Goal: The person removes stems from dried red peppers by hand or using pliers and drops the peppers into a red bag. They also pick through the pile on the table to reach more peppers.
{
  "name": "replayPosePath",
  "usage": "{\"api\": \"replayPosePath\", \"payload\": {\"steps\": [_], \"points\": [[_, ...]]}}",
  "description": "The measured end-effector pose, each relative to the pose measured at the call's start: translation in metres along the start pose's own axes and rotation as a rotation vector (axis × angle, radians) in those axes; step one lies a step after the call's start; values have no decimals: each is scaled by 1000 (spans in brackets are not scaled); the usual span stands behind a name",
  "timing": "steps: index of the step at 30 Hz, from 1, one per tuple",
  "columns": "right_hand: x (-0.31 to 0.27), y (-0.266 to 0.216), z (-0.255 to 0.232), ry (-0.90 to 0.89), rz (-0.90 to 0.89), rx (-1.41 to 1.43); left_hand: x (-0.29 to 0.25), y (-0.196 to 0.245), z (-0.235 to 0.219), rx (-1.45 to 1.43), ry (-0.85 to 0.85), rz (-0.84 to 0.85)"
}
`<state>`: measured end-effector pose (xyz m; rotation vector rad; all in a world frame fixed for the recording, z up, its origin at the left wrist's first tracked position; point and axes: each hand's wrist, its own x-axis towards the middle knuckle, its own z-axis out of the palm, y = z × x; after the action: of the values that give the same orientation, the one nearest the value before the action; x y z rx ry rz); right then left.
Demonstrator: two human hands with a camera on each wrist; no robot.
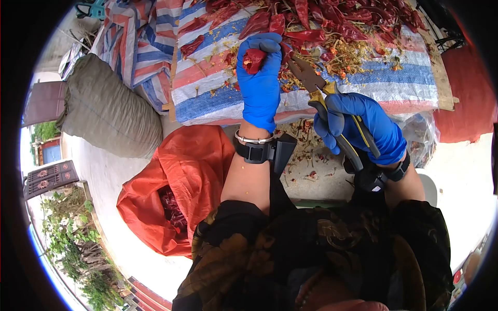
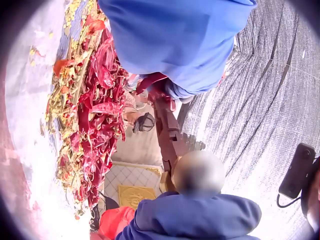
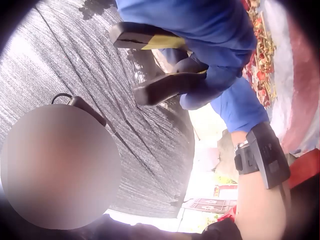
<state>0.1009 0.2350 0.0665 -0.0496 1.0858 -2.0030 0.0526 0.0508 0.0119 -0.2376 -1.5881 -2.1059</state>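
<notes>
Left hand (image 1: 261,85), blue-gloved, fingers curled tight around one dried red chilli (image 1: 253,59), raised just above the striped sheet (image 1: 311,93). Right hand (image 1: 363,127) wrapped round the yellow-and-black shears (image 1: 324,98), blades near that chilli. Chilli heap (image 1: 332,20) spread across the sheet's far side; orange bag (image 1: 171,181) below its near edge.
</notes>
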Motion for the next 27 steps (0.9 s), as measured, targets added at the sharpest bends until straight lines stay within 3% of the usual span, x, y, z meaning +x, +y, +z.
{"api": "replayPosePath", "payload": {"steps": [2, 4, 5, 7, 10, 14, 20, 24, 27], "points": [[2, 1, -3, -18, -16, -45, 0, -2, 1, -13, 11, 3], [4, 0, 2, 118, 9, -406, -3, -6, 0, -147, 141, -82], [4, 3, 4, 138, -24, -408, -4, -9, -2, -146, 142, -82], [5, 10, 2, 121, -48, -460, -2, -16, -7, -473, 314, -253], [5, 6, 3, 72, -33, -519, 4, -20, -20, -671, 377, -315], [6, -2, 5, 15, 89, -464, 1, -14, -15, -610, 361, -288], [5, 3, 7, -67, 38, -219, 0, -7, -8, -545, 270, -244], [8, 6, 3, -74, -21, -185, -2, -9, -7, -506, 198, -191], [6, 1, 1, -82, 40, -202, -3, -10, -5, -414, 112, -148]]}}
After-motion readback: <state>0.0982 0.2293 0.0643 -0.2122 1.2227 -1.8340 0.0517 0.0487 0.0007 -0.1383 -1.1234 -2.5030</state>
